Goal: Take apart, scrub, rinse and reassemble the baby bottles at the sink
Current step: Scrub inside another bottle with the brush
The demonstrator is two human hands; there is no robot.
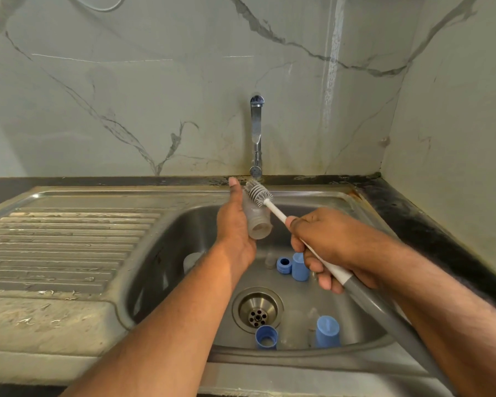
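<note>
Above the stainless steel sink basin [166,253], the left hand [235,224] grasps a translucent plastic baby bottle body [257,222], its open neck tilted toward the camera, thumb raised alongside. The right hand [324,245] clenches the white-and-grey handle of a bottle brush [272,207], whose grey bristled head lies against the bottle's outer wall near its base, just below the chrome tap [256,133]. Down in the basin, near the round drain [257,310], lie blue screw rings [284,265], blue caps [328,331] and a clear bottle [292,328].
</note>
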